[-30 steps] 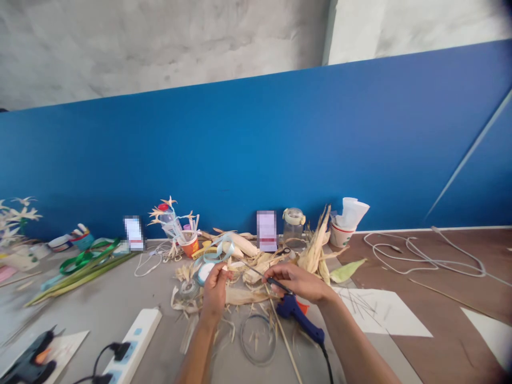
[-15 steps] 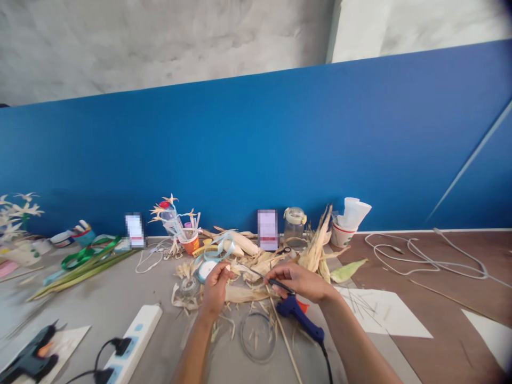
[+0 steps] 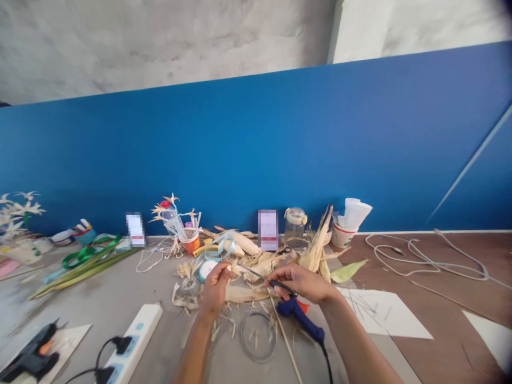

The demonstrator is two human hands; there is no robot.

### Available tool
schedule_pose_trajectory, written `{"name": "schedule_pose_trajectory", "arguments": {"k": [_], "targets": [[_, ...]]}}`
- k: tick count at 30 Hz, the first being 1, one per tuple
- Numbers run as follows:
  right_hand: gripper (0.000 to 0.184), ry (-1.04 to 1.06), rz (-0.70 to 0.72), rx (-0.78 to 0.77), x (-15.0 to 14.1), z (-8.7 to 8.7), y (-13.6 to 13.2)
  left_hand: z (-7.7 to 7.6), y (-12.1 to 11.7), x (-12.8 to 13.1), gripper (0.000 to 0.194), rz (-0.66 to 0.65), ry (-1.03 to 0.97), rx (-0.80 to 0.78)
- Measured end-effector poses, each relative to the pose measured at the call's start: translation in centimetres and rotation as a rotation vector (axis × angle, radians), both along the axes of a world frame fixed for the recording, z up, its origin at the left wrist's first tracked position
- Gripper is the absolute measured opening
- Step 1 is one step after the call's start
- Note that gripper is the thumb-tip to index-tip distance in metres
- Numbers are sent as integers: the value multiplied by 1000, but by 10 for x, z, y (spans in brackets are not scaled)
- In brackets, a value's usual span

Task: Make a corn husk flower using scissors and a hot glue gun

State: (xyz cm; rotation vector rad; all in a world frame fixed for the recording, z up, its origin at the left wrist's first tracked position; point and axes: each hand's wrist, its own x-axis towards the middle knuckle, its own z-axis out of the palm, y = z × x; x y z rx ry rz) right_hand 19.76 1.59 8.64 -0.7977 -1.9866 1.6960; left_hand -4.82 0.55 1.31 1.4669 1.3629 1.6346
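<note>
My left hand (image 3: pixel 215 287) is closed in a pinch on a small pale piece of corn husk (image 3: pixel 233 270) above the husk pile (image 3: pixel 256 272). My right hand (image 3: pixel 302 281) is closed on black-handled scissors (image 3: pixel 267 279), whose blades point left toward the piece in my left hand. A blue glue gun (image 3: pixel 300 316) lies on the table just under my right wrist. A thin stick (image 3: pixel 285 336) and a coil of wire (image 3: pixel 258 337) lie in front of my hands.
A white power strip (image 3: pixel 134 337) with a black plug and a second black glue gun (image 3: pixel 30 356) lie at the near left. Green ribbon (image 3: pixel 86 256), cups (image 3: pixel 190 241), a glass jar (image 3: pixel 295 226), white paper sheets (image 3: pixel 382 313), white cable (image 3: pixel 424 256) and a blue partition (image 3: pixel 280 149) surround the spot.
The view has shifted slightly. My hands stay nearly where they were, the left a little higher, with the scissors still at the husk piece.
</note>
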Motion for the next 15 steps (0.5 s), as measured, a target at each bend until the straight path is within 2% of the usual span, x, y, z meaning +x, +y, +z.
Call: {"name": "schedule_pose_trajectory", "arguments": {"k": [10,15], "targets": [[37,-5,52,-5,3,-6,4,0,2,-1,20,-34,-5,42],[34,-16,43,5,4,-7,5,-1,1,-3,22,-53,9,31]]}}
